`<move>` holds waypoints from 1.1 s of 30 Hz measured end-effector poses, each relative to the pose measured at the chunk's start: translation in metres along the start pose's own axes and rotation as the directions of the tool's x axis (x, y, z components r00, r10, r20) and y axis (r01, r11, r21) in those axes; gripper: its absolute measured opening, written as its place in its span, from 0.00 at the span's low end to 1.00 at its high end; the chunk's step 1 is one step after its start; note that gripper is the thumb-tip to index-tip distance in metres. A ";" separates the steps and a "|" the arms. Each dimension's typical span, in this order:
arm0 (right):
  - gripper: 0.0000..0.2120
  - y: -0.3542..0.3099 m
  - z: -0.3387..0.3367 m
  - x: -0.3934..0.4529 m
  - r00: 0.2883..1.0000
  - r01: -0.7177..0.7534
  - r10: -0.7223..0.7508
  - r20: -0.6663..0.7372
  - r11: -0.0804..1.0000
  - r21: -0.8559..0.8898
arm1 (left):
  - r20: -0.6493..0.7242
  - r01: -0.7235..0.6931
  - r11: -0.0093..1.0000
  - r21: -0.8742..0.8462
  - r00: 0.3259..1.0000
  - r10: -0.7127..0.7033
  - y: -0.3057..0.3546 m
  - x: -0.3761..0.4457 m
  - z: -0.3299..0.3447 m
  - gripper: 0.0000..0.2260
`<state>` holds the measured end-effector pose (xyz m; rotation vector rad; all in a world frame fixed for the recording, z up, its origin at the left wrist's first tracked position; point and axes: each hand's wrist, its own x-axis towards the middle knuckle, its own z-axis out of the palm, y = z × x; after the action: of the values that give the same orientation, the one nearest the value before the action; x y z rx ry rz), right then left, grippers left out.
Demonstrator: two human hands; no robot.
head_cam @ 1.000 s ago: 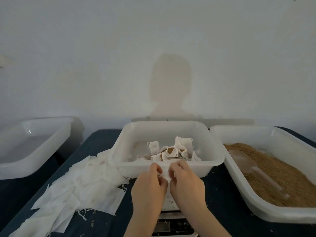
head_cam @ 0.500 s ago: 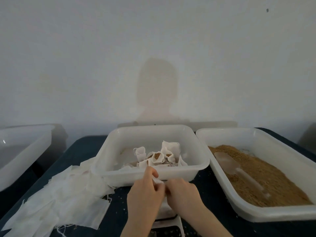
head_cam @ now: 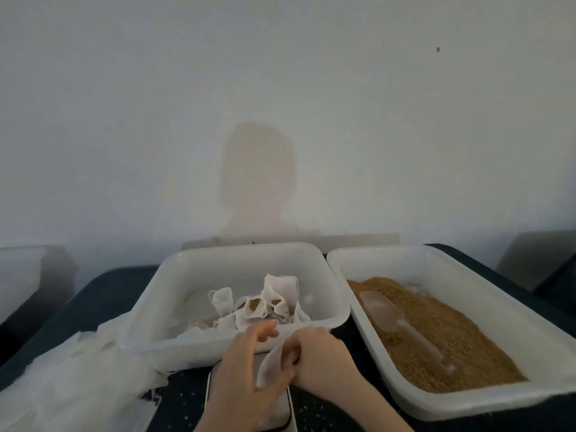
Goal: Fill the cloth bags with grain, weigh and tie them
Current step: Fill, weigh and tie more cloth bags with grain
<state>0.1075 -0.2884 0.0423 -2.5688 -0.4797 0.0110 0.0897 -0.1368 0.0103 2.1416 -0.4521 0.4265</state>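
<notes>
A small white cloth bag (head_cam: 270,362) is held between my two hands above the scale (head_cam: 282,414) at the bottom centre. My left hand (head_cam: 246,369) pinches the bag's near side with its thumb, its fingers spread above. My right hand (head_cam: 321,357) grips the bag's right edge with curled fingers. Just behind them stands the middle white tub (head_cam: 324,275) with several filled, open-topped cloth bags (head_cam: 258,304). The right tub (head_cam: 467,400) holds brown grain (head_cam: 436,332), and a clear plastic scoop (head_cam: 392,319) lies on it.
A heap of empty white cloth bags (head_cam: 71,378) lies on the dark table (head_cam: 103,294) at the left. Another white tub (head_cam: 21,275) sits at the far left, blurred. A pale wall rises close behind the tubs.
The view has swung left and tilted up, and now blurs. My hands have pulled the cloth bag back from the tub's front rim toward the scale, and my left fingers have spread apart.
</notes>
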 end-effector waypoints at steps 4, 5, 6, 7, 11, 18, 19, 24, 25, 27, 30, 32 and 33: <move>0.08 0.005 -0.011 -0.001 0.999 0.033 -0.039 0.029 0.983 0.179 | 0.237 0.004 0.959 0.284 0.969 -0.074 -0.006 0.008 0.000 0.42; 0.06 0.006 -0.015 -0.002 0.994 0.064 -0.080 0.069 0.976 0.209 | 0.253 0.013 0.946 0.323 0.962 -0.099 -0.009 0.009 0.001 0.41; 0.09 0.006 -0.018 -0.002 0.987 0.110 -0.132 0.096 0.971 0.212 | 0.243 0.034 0.951 0.307 0.964 -0.113 -0.014 0.009 0.003 0.39; 0.14 0.006 -0.022 -0.003 0.977 0.153 -0.179 0.113 0.966 0.207 | 0.226 0.066 0.964 0.257 0.966 -0.126 -0.018 0.011 0.004 0.35; 0.22 0.013 -0.032 -0.005 0.952 0.193 -0.258 0.167 0.924 0.329 | 0.258 0.038 0.962 0.270 0.960 -0.111 -0.020 0.025 0.011 0.20; 0.19 0.026 -0.044 -0.003 0.973 0.182 -0.205 0.109 0.966 0.184 | 0.301 0.034 0.984 0.174 0.950 -0.086 -0.022 0.040 0.021 0.09; 0.16 0.027 -0.045 -0.003 0.970 0.187 -0.213 0.118 0.962 0.201 | 0.289 0.050 0.987 0.155 0.953 -0.093 -0.021 0.041 0.021 0.09; 0.08 0.034 -0.048 -0.002 0.941 0.245 -0.296 0.164 0.930 0.273 | 0.339 -0.011 0.992 0.128 0.940 -0.033 -0.002 0.045 0.023 0.17; 0.11 0.036 -0.049 -0.002 0.944 0.237 -0.290 0.154 0.926 0.293 | 0.334 -0.028 0.991 0.133 0.942 -0.019 -0.001 0.043 0.022 0.16; 0.17 0.038 -0.053 -0.004 0.956 0.220 -0.269 0.118 0.922 0.318 | 0.307 -0.035 0.993 0.114 0.952 -0.001 0.000 0.043 0.021 0.12; 0.09 0.045 -0.066 -0.006 0.975 0.191 -0.219 0.041 0.916 0.354 | 0.279 -0.007 0.995 0.098 0.960 -0.020 0.002 0.043 0.016 0.12; 0.05 0.063 -0.078 -0.002 0.987 0.152 -0.132 -0.093 0.950 0.273 | 0.281 -0.001 0.995 0.098 0.959 -0.026 0.003 0.042 0.013 0.16; 0.05 0.076 -0.084 -0.001 0.981 0.102 -0.065 -0.180 0.974 0.202 | 0.287 0.005 0.995 0.103 0.957 -0.034 0.001 0.042 0.012 0.16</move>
<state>0.1400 -0.3910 0.0772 -2.3153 -0.4927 -0.1803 0.1274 -0.1541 0.0240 2.3157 -0.5829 0.1263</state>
